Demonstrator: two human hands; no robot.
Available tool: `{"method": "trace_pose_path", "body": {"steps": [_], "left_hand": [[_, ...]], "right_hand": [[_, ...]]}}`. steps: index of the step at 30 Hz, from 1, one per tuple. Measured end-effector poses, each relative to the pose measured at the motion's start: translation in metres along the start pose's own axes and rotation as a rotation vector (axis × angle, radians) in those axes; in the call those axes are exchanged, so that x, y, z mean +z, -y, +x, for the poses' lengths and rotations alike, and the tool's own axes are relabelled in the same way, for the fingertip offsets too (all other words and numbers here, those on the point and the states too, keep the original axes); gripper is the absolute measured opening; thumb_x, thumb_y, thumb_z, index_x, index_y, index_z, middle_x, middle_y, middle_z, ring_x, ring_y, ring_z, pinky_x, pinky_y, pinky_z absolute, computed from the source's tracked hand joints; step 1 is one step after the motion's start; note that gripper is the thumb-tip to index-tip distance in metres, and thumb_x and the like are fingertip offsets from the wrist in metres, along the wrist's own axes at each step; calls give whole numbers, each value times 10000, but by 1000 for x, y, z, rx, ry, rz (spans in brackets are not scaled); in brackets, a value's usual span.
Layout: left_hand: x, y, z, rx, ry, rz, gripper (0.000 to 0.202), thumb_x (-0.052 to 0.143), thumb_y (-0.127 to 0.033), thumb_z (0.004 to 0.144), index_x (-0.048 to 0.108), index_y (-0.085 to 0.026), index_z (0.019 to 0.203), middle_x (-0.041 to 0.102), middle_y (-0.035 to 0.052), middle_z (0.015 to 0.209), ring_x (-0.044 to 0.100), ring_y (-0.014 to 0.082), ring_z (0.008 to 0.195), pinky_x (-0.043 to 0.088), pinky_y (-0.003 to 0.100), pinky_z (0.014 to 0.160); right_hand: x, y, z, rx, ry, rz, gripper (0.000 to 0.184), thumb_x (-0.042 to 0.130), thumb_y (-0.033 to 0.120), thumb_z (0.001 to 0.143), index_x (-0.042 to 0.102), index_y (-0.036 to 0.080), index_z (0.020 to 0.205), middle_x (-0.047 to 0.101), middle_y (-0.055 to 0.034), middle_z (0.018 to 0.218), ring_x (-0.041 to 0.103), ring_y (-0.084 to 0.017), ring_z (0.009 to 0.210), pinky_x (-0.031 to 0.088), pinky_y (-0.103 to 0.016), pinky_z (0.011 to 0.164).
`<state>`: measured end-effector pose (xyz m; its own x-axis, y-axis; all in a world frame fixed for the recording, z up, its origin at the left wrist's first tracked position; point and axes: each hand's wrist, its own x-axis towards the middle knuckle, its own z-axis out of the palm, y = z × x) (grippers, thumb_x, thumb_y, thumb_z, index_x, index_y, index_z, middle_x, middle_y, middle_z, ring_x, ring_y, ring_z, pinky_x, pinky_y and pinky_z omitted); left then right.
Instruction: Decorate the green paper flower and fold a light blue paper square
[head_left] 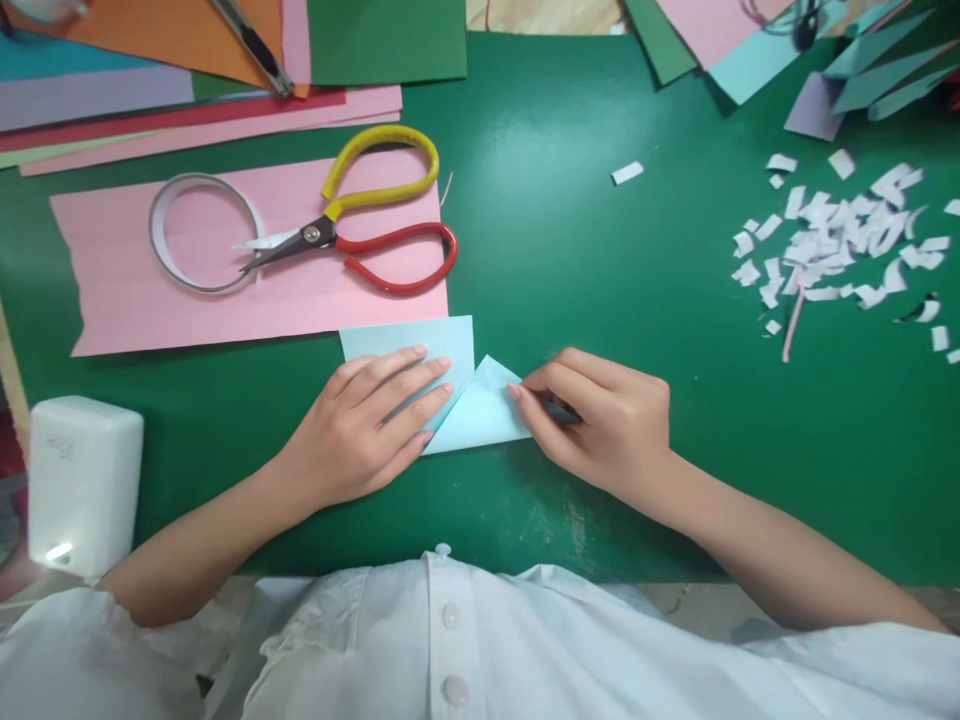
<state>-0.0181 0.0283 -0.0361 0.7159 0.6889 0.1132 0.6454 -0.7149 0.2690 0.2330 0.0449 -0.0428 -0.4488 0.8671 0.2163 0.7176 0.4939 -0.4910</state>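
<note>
A light blue sheet of paper (480, 410) lies near the front edge of the green table, its right part folded over at a slant with a pointed tip. My left hand (375, 420) rests flat on the left part of the paper, fingers stretched out. At the right end, my right hand (600, 415) pinches the paper's corner between thumb and forefinger; the other fingers curl under. Just beyond the paper is a pink sheet (300, 300), bearing scissors (322, 235) with one yellow and one red handle and a roll of white tape (157, 245).
Stacked coloured papers (390, 45) and a box cutter (255, 48) lie at the back left. Small white scraps (847, 240) are heaped at the right. A white box-shaped device (86, 480) stands at the left edge. Folded teal paper pieces (885, 65) sit at the back right.
</note>
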Motion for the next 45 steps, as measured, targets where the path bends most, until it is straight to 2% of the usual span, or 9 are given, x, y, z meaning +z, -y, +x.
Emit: {"method": "trace_pose_path", "body": {"steps": [4, 7, 10, 15, 18, 32, 35, 40, 45], "left_hand": [[1, 0, 1, -4, -25, -31, 308, 581, -179, 911, 615, -163, 1216, 636, 73, 1340, 574, 264, 1265, 439, 397, 989], [1, -2, 1, -15, -97, -105, 305, 540, -101, 919, 604, -157, 1213, 679, 70, 1273, 602, 226, 1238, 465, 365, 972], [1, -9, 1, 49, -142, -191, 295, 496, -97, 943, 605, -156, 1210, 697, 70, 1239, 596, 193, 1254, 480, 332, 987], [6, -22, 1, 178, -16, -149, 375, 462, -282, 992, 565, -108, 1308, 613, 104, 1366, 524, 225, 1339, 444, 357, 1087], [9, -24, 1, 192, 49, -99, 407, 502, -283, 976, 541, -111, 1343, 560, 104, 1425, 514, 241, 1348, 432, 373, 1104], [9, -24, -1, 145, 139, -70, 463, 463, -310, 985, 487, -113, 1403, 500, 84, 1485, 454, 220, 1392, 366, 355, 1152], [9, -23, -1, 149, 146, -64, 476, 471, -315, 981, 478, -110, 1410, 496, 87, 1488, 454, 224, 1391, 371, 360, 1147], [8, -24, 0, 157, 144, -42, 486, 491, -328, 976, 485, -100, 1405, 512, 108, 1471, 473, 231, 1376, 365, 356, 1157], [7, -25, 3, 188, 104, 0, 472, 496, -323, 975, 514, -79, 1378, 558, 109, 1427, 507, 230, 1345, 369, 351, 1161]], "right_hand": [[0, 0, 0, 26, -2, 8, 223, 607, 196, 881, 584, 177, 660, 582, 28, 586, 501, -64, 501, 331, -205, 479], [0, -1, 1, 30, -6, 14, 232, 607, 196, 880, 585, 178, 651, 570, 32, 571, 488, -61, 491, 327, -204, 473], [1, -1, 2, 25, -6, 15, 233, 607, 196, 881, 588, 178, 650, 570, 33, 572, 480, -59, 487, 328, -205, 472], [1, 0, 2, 42, 21, -4, 259, 581, 222, 903, 581, 181, 647, 569, 28, 582, 487, -62, 495, 337, -208, 474], [1, 0, 3, 34, 17, -13, 249, 587, 215, 898, 576, 177, 652, 563, 29, 584, 484, -60, 497, 338, -206, 476], [2, 3, -2, 14, 5, -249, 241, 577, 280, 911, 540, 187, 692, 530, 24, 588, 465, -82, 512, 322, -240, 473], [1, 0, -3, -87, -57, -325, 155, 621, 274, 885, 591, 194, 755, 628, -9, 666, 524, -114, 576, 374, -261, 503], [-5, 0, -11, -446, -127, -316, 34, 714, 207, 822, 682, 206, 835, 747, -38, 902, 653, -178, 793, 502, -320, 692], [-6, 14, -29, -457, -95, -269, 87, 769, 219, 783, 741, 159, 840, 774, -48, 972, 710, -213, 893, 538, -328, 767]]}}
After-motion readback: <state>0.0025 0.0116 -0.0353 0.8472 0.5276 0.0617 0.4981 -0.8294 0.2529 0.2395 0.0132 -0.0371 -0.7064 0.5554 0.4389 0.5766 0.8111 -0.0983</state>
